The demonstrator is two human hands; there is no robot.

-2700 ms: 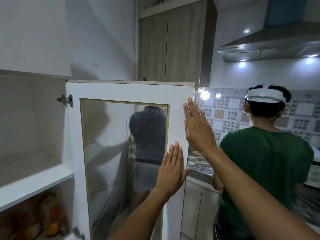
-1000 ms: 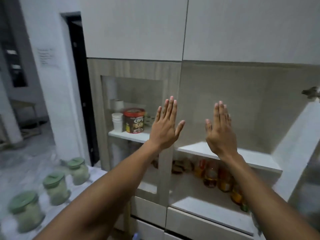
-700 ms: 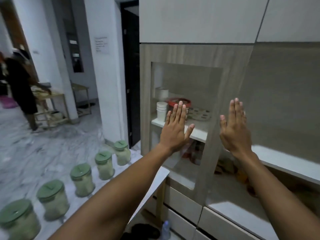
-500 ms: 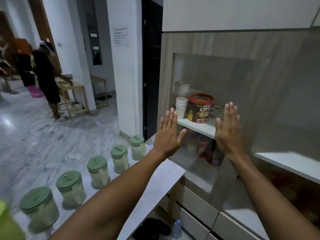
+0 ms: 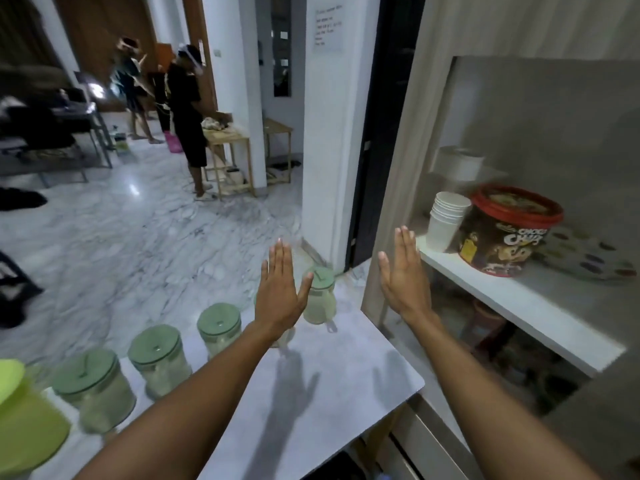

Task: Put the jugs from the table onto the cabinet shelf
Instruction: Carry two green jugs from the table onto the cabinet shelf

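Several clear jugs with green lids stand in a row along the far edge of a white table: the farthest jug near the cabinet, another jug mid-row, a nearer jug to its left. One jug is mostly hidden behind my left hand. My left hand hovers flat above the table, fingers straight, holding nothing. My right hand is raised flat beside the cabinet frame, empty. The cabinet shelf is white, at the right.
On the shelf stand a stack of white cups and a red-lidded tub. A lime-green lid sits at the table's left end. People stand by a wooden table across the marble floor. A dark doorway adjoins the cabinet.
My view has swung left and down from the cabinet toward the table, bringing more jugs into sight. Both hands stay flat and empty, now lower, over the table's end.
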